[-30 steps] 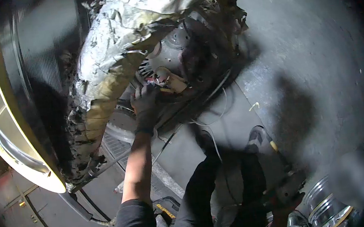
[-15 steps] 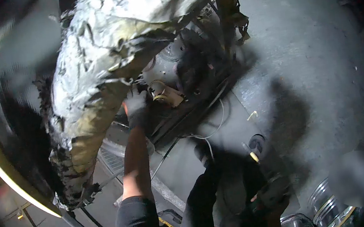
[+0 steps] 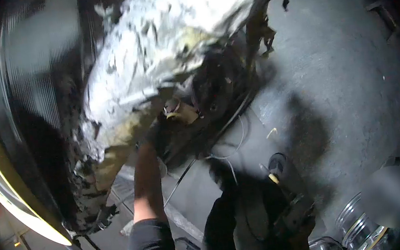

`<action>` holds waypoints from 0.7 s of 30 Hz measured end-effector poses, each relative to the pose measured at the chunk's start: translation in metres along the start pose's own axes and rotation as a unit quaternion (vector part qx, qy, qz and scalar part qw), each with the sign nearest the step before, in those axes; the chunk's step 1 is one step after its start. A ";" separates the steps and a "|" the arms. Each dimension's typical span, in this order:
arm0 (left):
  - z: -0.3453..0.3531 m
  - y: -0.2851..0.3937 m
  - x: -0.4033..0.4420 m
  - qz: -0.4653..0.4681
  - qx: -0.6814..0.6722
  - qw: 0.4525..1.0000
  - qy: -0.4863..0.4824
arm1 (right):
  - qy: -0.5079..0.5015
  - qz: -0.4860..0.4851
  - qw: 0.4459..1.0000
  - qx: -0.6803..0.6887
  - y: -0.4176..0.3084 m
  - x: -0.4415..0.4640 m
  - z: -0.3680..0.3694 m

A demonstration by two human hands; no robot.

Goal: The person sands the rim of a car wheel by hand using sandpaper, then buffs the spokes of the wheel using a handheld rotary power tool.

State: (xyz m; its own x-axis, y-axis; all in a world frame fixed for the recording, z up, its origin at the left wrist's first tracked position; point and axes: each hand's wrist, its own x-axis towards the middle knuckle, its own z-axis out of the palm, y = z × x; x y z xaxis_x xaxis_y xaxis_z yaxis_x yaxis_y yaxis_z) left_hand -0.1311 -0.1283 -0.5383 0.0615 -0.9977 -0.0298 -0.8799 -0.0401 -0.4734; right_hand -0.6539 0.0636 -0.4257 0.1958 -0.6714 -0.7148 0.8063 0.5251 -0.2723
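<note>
Far L, a curved panel w/ a yellow edge (image 3: 23, 207) leans in beside a big dark ribbed panel (image 3: 36, 93). Next, the torn silvery padding (image 3: 139, 58) arches up & over to the R, its lower end ragged & blackened, its underside yellowish.

Person's L arm, in a short dark sleeve (image 3: 147, 247), goes straight up to the padding's underside. The L hand (image 3: 156, 132) is there in deep shadow, just L of a tan part (image 3: 183, 113); can't tell if the fingers are open or closed, or what they touch. The tan part sits btwn the padding & the dark machinery (image 3: 219, 79) behind it.

Below the machinery, a thin white cable (image 3: 242, 130) loops onto the grey floor (image 3: 347, 85). Then the person's legs, dark trousers (image 3: 220, 225), w/ one shoe (image 3: 276, 163) showing to the R.

Nr that shoe is the tip of a long tool (image 3: 292, 210) w/ a yellow band, slanting down to the R hand (image 3: 310, 221), fingers closed round its dark body, low by the R leg. Bottom R corner: shiny metal rims (image 3: 359, 225), stacked, w/ a round grey blur over them.
</note>
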 end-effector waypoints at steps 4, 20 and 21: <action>-0.031 0.009 -0.004 -0.067 -0.064 0.994 -0.054 | -0.005 0.007 1.000 -0.015 -0.003 0.002 0.006; -0.338 0.062 -0.291 -0.375 -0.857 0.312 -0.169 | -0.213 0.177 0.881 -0.383 -0.100 -0.127 0.222; -0.375 0.051 -0.300 -0.341 -0.893 0.260 -0.139 | -0.252 0.180 0.841 -0.444 -0.107 -0.139 0.246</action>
State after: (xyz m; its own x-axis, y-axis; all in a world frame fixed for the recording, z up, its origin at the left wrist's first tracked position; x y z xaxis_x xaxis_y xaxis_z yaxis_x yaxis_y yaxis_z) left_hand -0.3717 0.1485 -0.2232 0.3034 -0.6926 -0.6544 0.5794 -0.4112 0.7038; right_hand -0.6298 -0.0278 -0.1384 0.7296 -0.4048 -0.5512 -0.0466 0.7747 -0.6306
